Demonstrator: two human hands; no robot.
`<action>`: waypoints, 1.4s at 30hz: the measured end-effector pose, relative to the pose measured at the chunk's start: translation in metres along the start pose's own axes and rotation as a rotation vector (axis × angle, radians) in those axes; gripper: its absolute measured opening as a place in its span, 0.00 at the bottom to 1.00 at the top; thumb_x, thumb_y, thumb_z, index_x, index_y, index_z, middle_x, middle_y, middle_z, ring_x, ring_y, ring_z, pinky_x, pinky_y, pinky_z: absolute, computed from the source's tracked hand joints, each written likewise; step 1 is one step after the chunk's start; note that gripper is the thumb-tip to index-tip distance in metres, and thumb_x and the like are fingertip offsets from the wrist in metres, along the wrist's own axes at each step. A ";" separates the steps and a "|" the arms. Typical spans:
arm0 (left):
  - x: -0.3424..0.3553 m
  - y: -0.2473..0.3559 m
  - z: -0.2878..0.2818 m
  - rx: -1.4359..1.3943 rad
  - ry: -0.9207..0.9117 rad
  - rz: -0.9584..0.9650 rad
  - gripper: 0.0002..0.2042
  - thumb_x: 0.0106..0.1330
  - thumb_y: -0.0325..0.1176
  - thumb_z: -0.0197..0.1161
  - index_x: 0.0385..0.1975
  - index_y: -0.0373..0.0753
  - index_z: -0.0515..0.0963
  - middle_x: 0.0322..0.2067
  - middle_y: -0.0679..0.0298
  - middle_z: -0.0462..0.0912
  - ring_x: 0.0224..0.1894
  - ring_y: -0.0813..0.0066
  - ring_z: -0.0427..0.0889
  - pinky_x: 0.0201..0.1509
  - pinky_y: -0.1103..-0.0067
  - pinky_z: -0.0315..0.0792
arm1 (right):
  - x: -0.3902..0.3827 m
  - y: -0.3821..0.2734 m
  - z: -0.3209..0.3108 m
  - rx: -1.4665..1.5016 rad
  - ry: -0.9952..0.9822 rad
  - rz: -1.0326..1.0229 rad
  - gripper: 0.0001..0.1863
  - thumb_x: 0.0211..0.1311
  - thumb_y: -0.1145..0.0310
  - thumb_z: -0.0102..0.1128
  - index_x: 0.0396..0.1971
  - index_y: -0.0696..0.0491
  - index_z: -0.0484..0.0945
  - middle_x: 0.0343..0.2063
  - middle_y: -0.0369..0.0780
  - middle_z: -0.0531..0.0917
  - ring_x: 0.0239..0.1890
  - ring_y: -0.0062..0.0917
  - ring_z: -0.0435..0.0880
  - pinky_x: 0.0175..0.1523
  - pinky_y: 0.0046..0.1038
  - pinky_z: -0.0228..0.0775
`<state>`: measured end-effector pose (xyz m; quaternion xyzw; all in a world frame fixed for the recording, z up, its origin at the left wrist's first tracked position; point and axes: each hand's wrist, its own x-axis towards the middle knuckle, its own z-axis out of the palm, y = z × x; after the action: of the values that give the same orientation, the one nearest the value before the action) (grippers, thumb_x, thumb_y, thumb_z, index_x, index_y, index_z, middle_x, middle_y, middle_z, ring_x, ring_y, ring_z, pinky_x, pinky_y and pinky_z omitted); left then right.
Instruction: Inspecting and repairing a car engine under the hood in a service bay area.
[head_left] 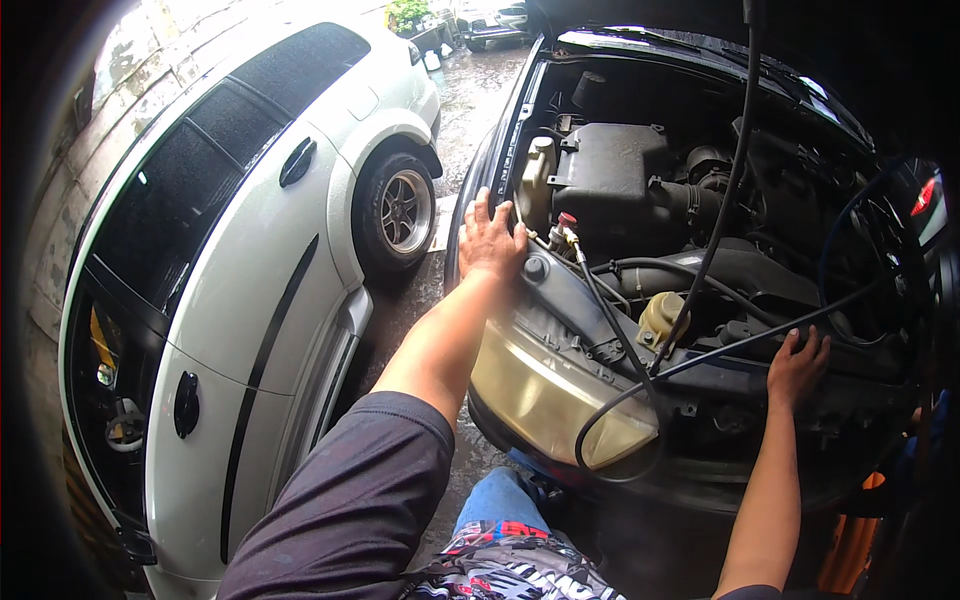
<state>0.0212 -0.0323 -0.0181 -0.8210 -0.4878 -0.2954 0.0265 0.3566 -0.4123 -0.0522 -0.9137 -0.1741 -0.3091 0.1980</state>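
My left hand lies with its fingers stretched on the fender edge of a dark car, just above the yellowed headlight. Close to its fingertips are a pale plastic reservoir and a red-capped hose coupling with a black hose. My right hand rests on the front cross panel of the engine bay, fingers apart, holding nothing that I can see. Between the hands sits a yellowish fluid reservoir. A dark hose runs across the front, looping over the headlight.
A black air filter box fills the far left of the engine bay. One black hose hangs down from above. At left stands a white car on wet ground. Something orange stands at the lower right.
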 end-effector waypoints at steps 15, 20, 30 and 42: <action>-0.001 -0.001 -0.003 0.008 -0.002 -0.006 0.23 0.65 0.48 0.56 0.60 0.53 0.72 0.70 0.58 0.55 0.70 0.53 0.58 0.68 0.59 0.62 | -0.002 -0.005 -0.004 0.018 0.009 -0.009 0.25 0.71 0.52 0.51 0.60 0.52 0.72 0.65 0.53 0.65 0.68 0.47 0.64 0.70 0.43 0.59; 0.001 0.006 0.006 0.039 0.013 0.014 0.22 0.65 0.47 0.55 0.59 0.50 0.72 0.70 0.57 0.58 0.71 0.53 0.58 0.71 0.61 0.59 | 0.001 0.005 -0.001 0.045 0.024 -0.017 0.26 0.68 0.52 0.53 0.59 0.53 0.74 0.64 0.54 0.66 0.67 0.50 0.64 0.70 0.45 0.58; 0.002 0.000 0.002 0.040 0.047 0.030 0.23 0.65 0.45 0.57 0.60 0.48 0.73 0.70 0.56 0.57 0.70 0.52 0.59 0.70 0.62 0.61 | -0.002 -0.015 -0.008 0.085 0.041 0.044 0.26 0.66 0.52 0.55 0.58 0.52 0.74 0.65 0.53 0.65 0.68 0.50 0.62 0.71 0.46 0.56; 0.003 -0.001 -0.005 0.035 0.008 0.027 0.22 0.68 0.45 0.55 0.61 0.48 0.71 0.71 0.59 0.57 0.71 0.55 0.58 0.71 0.64 0.60 | -0.001 -0.018 -0.012 0.138 0.090 0.032 0.27 0.64 0.54 0.57 0.57 0.56 0.74 0.64 0.55 0.65 0.67 0.53 0.62 0.70 0.47 0.57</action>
<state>0.0193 -0.0312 -0.0124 -0.8257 -0.4817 -0.2898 0.0469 0.3418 -0.4023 -0.0400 -0.8857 -0.1712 -0.3339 0.2733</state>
